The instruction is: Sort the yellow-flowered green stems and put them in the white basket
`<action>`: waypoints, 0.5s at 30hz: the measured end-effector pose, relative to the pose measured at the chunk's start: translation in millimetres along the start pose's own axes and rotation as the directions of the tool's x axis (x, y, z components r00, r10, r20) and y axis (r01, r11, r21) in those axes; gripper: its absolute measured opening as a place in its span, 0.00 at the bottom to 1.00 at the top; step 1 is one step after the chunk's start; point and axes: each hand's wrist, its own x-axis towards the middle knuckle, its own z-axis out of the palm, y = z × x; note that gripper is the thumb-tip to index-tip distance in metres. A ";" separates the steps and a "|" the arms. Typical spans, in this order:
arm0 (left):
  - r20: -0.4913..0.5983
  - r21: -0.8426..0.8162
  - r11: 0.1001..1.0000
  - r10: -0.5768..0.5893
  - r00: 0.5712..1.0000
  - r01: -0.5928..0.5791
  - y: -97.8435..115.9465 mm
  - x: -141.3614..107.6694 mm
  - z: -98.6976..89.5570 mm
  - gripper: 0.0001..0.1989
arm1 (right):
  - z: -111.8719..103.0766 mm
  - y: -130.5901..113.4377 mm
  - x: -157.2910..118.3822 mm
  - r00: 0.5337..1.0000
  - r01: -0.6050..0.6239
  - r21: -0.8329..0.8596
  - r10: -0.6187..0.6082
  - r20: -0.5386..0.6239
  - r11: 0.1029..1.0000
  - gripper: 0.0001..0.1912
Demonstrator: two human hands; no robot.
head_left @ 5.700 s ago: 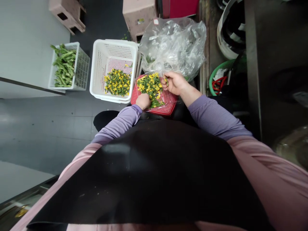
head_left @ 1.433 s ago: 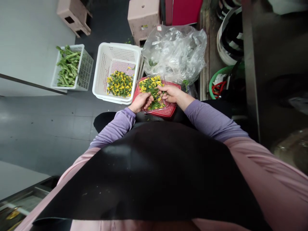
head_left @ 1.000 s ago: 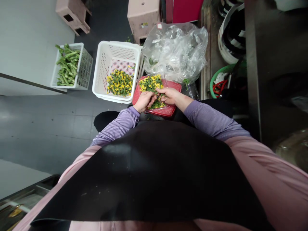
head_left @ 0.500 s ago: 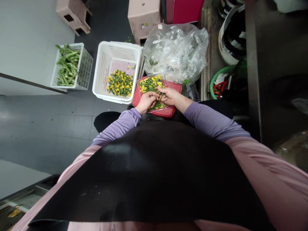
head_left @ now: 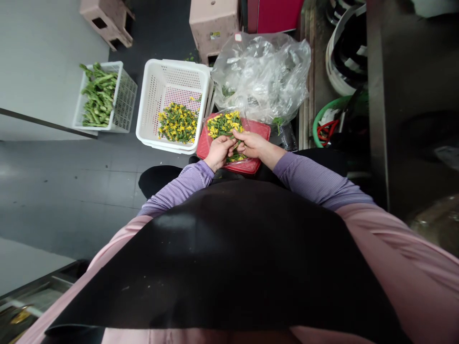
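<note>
Yellow-flowered green sprigs (head_left: 224, 123) lie in a clear plastic container on a red, stool-like surface (head_left: 258, 129) before me. Over them, my left hand (head_left: 220, 150) and my right hand (head_left: 249, 143) meet with fingers pinched together. A small green stem shows between the fingertips of both hands; the fingers hide most of it. To the left, a white basket (head_left: 142, 107) holds a heap of similar sprigs (head_left: 178, 123). A large clear plastic bag (head_left: 265, 71) with some greens inside lies just beyond the red surface.
A white basket (head_left: 125, 102) of thick green stalks (head_left: 100, 95) stands on the floor at far left. Pink stools (head_left: 214, 24) are at the back. At right are a green tub (head_left: 316, 125) with red-handled items, a white bucket (head_left: 333, 71) and a metal counter edge (head_left: 378, 95).
My left hand has shifted slightly toward the right hand, and the fingertips are closer together. The view has moved a little; the baskets and bag stay put.
</note>
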 end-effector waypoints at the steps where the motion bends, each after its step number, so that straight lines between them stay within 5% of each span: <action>1: 0.003 -0.008 1.000 -0.014 1.000 0.014 0.5 0.3 -0.4 0.17 | -0.4 0.4 0.7 1.000 0.001 -0.003 -0.001 0.006 1.000 0.14; 8: 0.046 0.046 0.977 -0.212 0.976 0.210 -1.2 -2.4 -8.1 0.15 | -9.2 -2.4 9.3 0.993 0.092 -0.038 -0.094 -0.076 0.995 0.15; 15: 0.192 0.111 0.990 -0.104 0.976 0.084 -2.4 -7.6 -8.6 0.11 | -6.7 6.7 9.1 0.983 0.152 -0.160 -0.167 -0.081 0.975 0.06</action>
